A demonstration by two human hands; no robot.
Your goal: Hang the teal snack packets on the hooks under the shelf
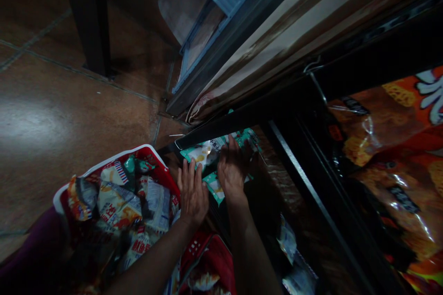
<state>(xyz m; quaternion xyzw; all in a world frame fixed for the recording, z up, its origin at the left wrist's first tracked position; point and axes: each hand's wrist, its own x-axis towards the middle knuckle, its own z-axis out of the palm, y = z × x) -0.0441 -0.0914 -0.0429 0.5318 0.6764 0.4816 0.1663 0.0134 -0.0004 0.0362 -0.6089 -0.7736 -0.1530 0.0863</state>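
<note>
My left hand (193,193) is open, fingers stretched out, at the near edge of a low dark shelf, beside a green-and-white snack bag (204,153). Over the shelf, my right hand (231,166) reaches in with its fingers spread and lying against the green snack bags; nothing is gripped in it as far as I can see. A second green bag (215,186) lies under and between my hands. To the left, a red basket with a white rim (121,156) holds several snack bags, mostly white with red print (119,203).
Large orange snack bags (391,184) fill the shelf section at right, past a metal divider strip (304,175). Pale blue-white packets (294,258) lie at the lower right. Cardboard (249,55) stands behind the shelf edge. A dark post (88,23) rises from the tiled floor (44,110).
</note>
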